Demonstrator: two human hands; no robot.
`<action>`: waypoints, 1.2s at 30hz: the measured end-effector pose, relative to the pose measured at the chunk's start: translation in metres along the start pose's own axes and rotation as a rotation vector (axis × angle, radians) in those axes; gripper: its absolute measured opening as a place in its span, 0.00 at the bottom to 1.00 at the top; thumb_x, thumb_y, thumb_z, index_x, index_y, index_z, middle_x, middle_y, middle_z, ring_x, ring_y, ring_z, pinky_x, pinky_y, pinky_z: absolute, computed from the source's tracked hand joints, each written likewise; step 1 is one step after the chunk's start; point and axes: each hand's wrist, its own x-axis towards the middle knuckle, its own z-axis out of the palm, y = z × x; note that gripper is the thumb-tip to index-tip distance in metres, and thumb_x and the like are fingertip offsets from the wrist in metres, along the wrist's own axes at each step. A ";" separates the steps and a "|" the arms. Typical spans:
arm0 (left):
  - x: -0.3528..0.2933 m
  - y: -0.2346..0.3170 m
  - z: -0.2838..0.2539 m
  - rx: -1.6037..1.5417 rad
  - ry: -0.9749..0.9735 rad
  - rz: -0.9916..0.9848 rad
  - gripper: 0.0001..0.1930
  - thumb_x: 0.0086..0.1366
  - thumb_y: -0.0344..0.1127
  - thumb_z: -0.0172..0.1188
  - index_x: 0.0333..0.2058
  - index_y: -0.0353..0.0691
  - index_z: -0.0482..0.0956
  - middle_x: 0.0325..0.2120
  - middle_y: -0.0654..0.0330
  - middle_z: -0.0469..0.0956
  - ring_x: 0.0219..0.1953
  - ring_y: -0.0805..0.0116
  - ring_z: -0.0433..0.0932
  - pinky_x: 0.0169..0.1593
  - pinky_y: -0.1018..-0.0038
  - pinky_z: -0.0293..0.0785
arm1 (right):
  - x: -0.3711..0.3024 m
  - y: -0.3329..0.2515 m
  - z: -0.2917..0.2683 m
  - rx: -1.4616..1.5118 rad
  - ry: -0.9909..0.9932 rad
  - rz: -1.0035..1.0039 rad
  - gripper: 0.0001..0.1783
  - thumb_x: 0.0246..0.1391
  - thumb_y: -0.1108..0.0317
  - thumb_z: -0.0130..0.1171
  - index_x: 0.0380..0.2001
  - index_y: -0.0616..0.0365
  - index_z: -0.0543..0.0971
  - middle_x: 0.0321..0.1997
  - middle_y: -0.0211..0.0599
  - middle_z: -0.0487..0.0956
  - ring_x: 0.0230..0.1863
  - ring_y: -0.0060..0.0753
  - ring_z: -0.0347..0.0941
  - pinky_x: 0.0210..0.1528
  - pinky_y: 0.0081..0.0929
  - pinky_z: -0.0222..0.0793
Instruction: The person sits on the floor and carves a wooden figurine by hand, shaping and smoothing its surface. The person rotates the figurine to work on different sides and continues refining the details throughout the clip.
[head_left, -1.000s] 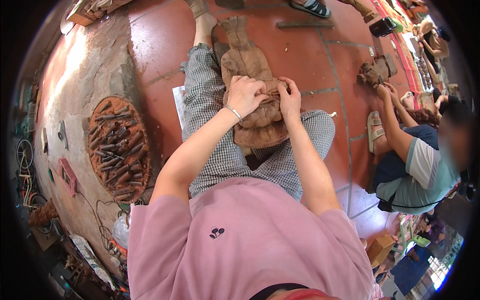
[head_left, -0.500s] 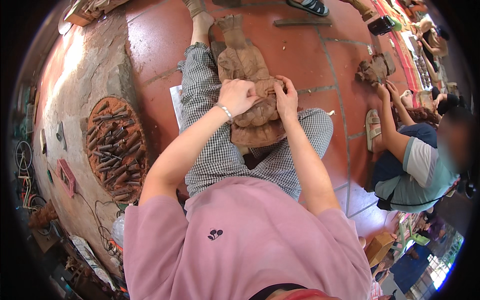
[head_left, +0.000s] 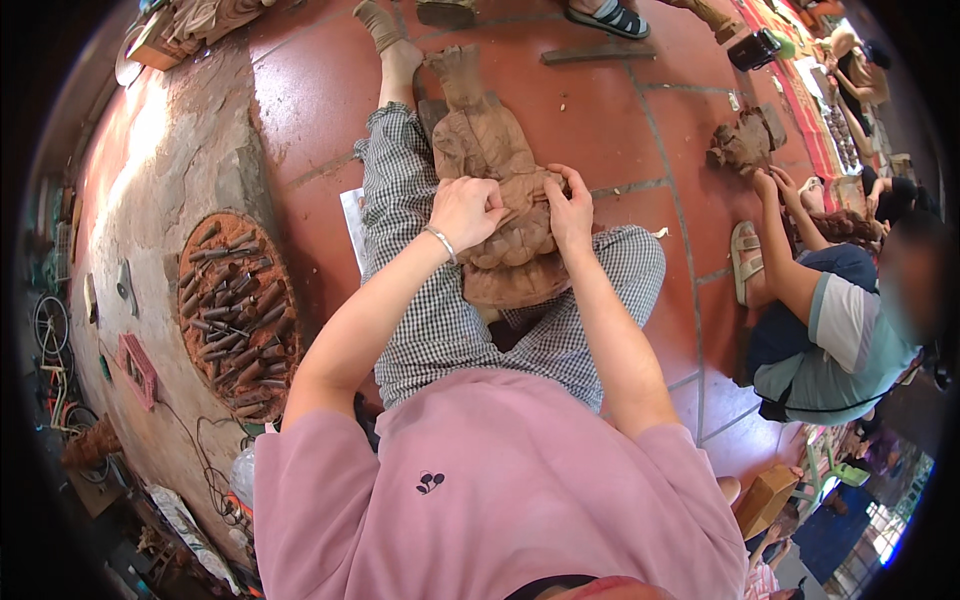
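A brown carved wooden figure lies lengthwise between my legs, its narrow end pointing away and its broad base close to my lap. My left hand rests on the middle of the carving with its fingers curled together. Whatever those fingers hold, if anything, is hidden beneath them. On the other side, my right hand grips the carving's right edge, fingers bent over the surface near my left fingertips. Rounded carved lobes show just below both hands.
At left, a round tray of reddish sawdust holds many carving gouges on a stone slab. A pink plastic basket sits beyond. On the right, a co-worker handles another wooden carving. A wooden strip lies on the tiles.
My left hand has shifted slightly left and toward me over the carving. My right hand stays at the right edge, with its fingers slightly rearranged. The view has moved a little.
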 end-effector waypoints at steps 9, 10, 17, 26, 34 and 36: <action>0.000 -0.009 -0.013 -0.001 -0.049 0.124 0.10 0.52 0.39 0.69 0.21 0.44 0.77 0.22 0.65 0.79 0.34 0.63 0.77 0.43 0.65 0.65 | 0.004 0.009 -0.001 0.031 -0.007 -0.017 0.16 0.56 0.61 0.58 0.46 0.55 0.79 0.40 0.36 0.79 0.40 0.31 0.73 0.48 0.27 0.68; -0.003 -0.016 -0.017 -0.012 -0.043 0.149 0.10 0.52 0.39 0.69 0.21 0.45 0.76 0.22 0.65 0.78 0.34 0.62 0.76 0.43 0.65 0.65 | 0.003 0.010 0.000 0.044 0.006 -0.030 0.16 0.56 0.61 0.58 0.46 0.55 0.79 0.39 0.35 0.79 0.40 0.30 0.73 0.47 0.27 0.68; 0.023 -0.020 0.007 -0.114 0.015 0.332 0.10 0.49 0.37 0.71 0.21 0.43 0.78 0.26 0.65 0.77 0.37 0.63 0.74 0.45 0.67 0.67 | 0.001 0.000 0.000 0.030 -0.010 0.027 0.16 0.56 0.61 0.59 0.46 0.54 0.79 0.37 0.34 0.79 0.39 0.29 0.73 0.46 0.27 0.68; 0.015 -0.033 -0.006 -0.185 -0.024 0.297 0.10 0.46 0.36 0.74 0.21 0.40 0.80 0.29 0.63 0.76 0.38 0.60 0.73 0.44 0.65 0.70 | 0.000 -0.002 0.000 -0.013 -0.020 0.065 0.16 0.55 0.61 0.59 0.46 0.54 0.78 0.40 0.36 0.79 0.41 0.33 0.74 0.48 0.29 0.68; 0.020 -0.028 -0.001 -0.152 -0.015 0.341 0.11 0.45 0.34 0.74 0.21 0.39 0.79 0.28 0.61 0.77 0.37 0.59 0.74 0.43 0.65 0.70 | 0.002 0.006 0.000 0.010 0.000 -0.019 0.17 0.56 0.59 0.58 0.47 0.54 0.78 0.48 0.44 0.79 0.51 0.45 0.75 0.53 0.34 0.68; 0.016 -0.033 -0.007 -0.146 -0.035 0.332 0.11 0.45 0.34 0.74 0.20 0.40 0.79 0.29 0.61 0.77 0.37 0.58 0.74 0.44 0.65 0.70 | -0.001 0.002 0.000 -0.026 0.015 -0.008 0.18 0.55 0.59 0.58 0.47 0.53 0.78 0.48 0.44 0.79 0.52 0.45 0.75 0.54 0.35 0.68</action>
